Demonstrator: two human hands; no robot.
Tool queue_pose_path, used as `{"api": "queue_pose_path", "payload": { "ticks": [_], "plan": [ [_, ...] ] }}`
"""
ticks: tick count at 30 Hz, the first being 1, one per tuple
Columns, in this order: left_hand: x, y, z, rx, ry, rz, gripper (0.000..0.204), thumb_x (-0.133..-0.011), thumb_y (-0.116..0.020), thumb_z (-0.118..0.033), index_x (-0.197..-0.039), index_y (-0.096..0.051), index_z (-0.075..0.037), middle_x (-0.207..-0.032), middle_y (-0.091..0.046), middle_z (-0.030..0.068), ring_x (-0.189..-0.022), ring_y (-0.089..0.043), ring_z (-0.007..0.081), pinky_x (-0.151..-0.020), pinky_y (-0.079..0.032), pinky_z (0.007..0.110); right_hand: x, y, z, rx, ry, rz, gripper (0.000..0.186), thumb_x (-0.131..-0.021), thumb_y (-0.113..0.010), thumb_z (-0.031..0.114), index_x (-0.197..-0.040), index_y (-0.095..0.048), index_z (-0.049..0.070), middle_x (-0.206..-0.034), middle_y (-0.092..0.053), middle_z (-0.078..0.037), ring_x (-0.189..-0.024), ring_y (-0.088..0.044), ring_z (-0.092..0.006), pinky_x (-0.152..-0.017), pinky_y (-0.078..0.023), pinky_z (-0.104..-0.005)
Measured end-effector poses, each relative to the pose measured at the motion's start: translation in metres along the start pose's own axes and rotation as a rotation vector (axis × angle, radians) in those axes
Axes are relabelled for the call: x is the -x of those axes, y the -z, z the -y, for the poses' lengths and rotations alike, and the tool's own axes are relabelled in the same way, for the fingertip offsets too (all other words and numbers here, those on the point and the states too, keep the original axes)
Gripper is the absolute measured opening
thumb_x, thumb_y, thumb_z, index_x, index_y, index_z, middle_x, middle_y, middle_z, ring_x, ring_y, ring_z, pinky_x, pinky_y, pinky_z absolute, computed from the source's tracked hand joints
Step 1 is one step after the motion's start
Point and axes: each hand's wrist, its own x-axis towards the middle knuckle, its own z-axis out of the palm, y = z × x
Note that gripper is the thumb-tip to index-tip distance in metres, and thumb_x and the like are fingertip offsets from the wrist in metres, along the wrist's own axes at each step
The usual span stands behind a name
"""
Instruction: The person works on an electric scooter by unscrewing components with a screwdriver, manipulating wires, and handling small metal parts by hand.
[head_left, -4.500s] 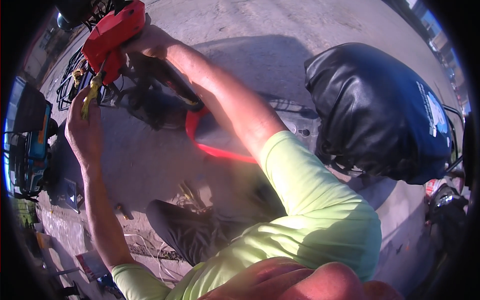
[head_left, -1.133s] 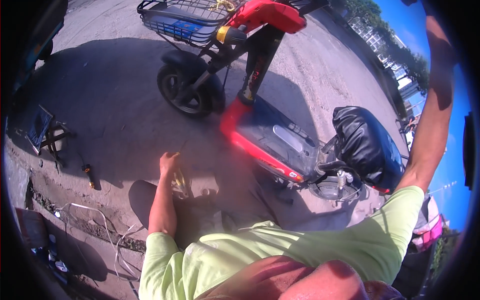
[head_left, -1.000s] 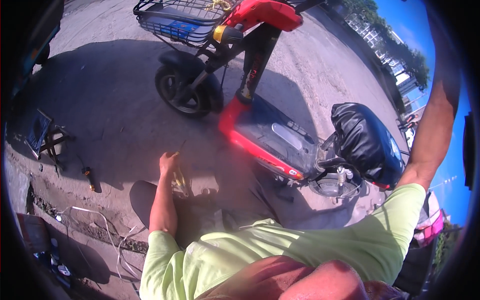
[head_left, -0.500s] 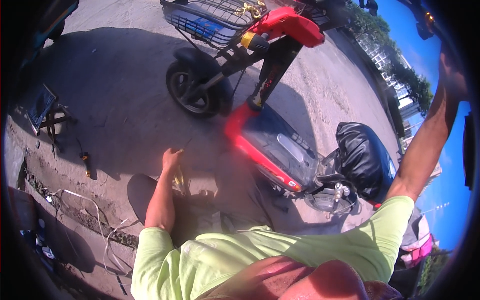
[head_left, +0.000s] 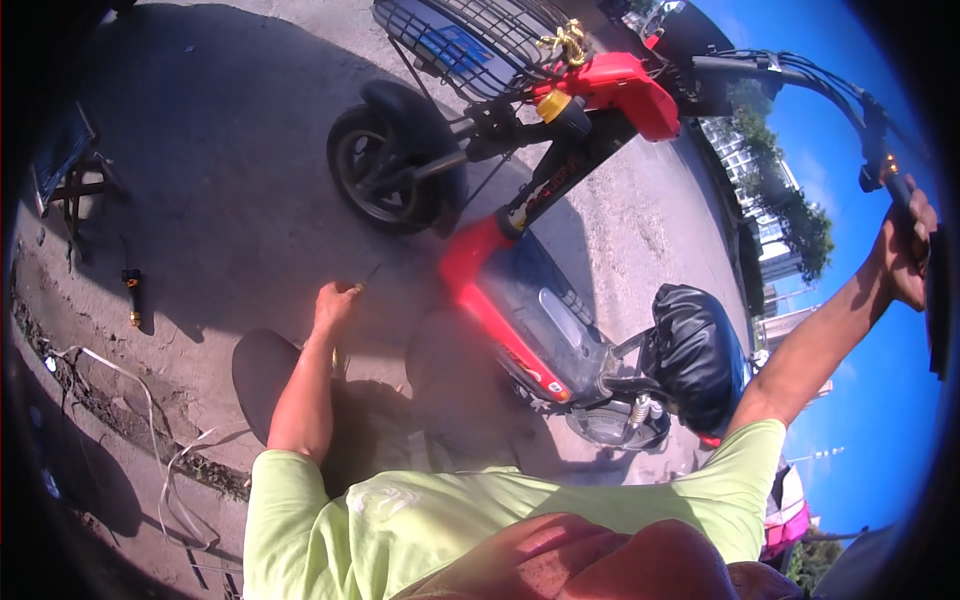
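My left hand (head_left: 334, 306) is closed in front of me, low over the ground. Its fingers pinch what looks like a thin screwdriver (head_left: 372, 274), whose dark shaft points away; most of the handle is hidden. Raised at the far right, my right hand (head_left: 908, 248) is wrapped around the handlebar grip (head_left: 897, 185) of a red electric scooter (head_left: 470, 258). The scooter stands ahead of me, with its front wheel (head_left: 382, 172) to the left and a black-covered seat (head_left: 690, 340) near my right arm. Yellow-handled items (head_left: 337, 362) lie partly hidden beside my left forearm.
A wire basket (head_left: 470, 50) with yellow rope is mounted at the scooter's front. On the ground to the left lies a loose black-and-gold handlebar grip (head_left: 132, 298), near a folding stool (head_left: 75, 180). A pale cable (head_left: 150, 400) runs along the broken kerb.
The view has shifted, bringing the handlebar and my right hand more fully into sight. The handlebar appears to have swung. My left hand keeps its pinch.
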Motion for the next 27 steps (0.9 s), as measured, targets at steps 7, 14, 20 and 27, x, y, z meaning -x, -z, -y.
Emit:
{"api": "queue_pose_path", "payload": {
  "ticks": [7,14,20,27],
  "plan": [
    [-0.018,-0.004,0.006,0.011,-0.004,0.040,0.048,-0.090,-0.073,-0.033,-0.124,-0.069,0.001,-0.113,-0.074,0.0193,-0.101,-0.073,0.0299,-0.088,-0.056,0.039,0.036,-0.006,0.004,-0.091,-0.064,0.146,0.019,-0.071,-0.063,0.027,-0.072,-0.077,0.013,-0.076,-0.070,-0.006,-0.091,-0.062,-0.0276,-0.118,-0.029,-0.0578],
    [-0.030,-0.007,0.017,-0.025,-0.030,-0.001,0.042,-0.089,-0.075,-0.031,-0.118,-0.072,-0.001,-0.106,-0.076,0.0185,-0.095,-0.073,0.0280,-0.084,-0.057,0.039,0.051,-0.019,0.006,-0.182,-0.016,-0.152,0.008,-0.059,-0.062,0.018,-0.055,-0.067,0.016,-0.060,-0.061,-0.003,-0.073,-0.055,-0.0239,-0.113,-0.033,-0.0550],
    [-0.028,0.001,0.025,0.006,-0.017,-0.031,0.039,-0.088,-0.074,-0.030,-0.115,-0.073,-0.001,-0.102,-0.076,0.0190,-0.094,-0.074,0.0297,-0.082,-0.057,0.039,0.049,-0.026,0.004,-0.217,0.012,-0.339,0.013,-0.057,-0.058,0.016,-0.045,-0.054,0.013,-0.051,-0.052,-0.003,-0.066,-0.053,-0.0223,-0.107,-0.039,-0.0527],
    [-0.026,0.004,0.029,-0.005,0.007,-0.054,0.040,-0.088,-0.072,-0.030,-0.116,-0.072,-0.001,-0.107,-0.075,0.0202,-0.101,-0.072,0.0311,-0.088,-0.055,0.040,0.036,-0.002,0.011,-0.047,0.011,-0.234,0.012,-0.067,-0.058,0.014,-0.056,-0.058,0.008,-0.064,-0.059,-0.006,-0.071,-0.058,-0.0224,-0.103,-0.044,-0.0499]
  ]
}}
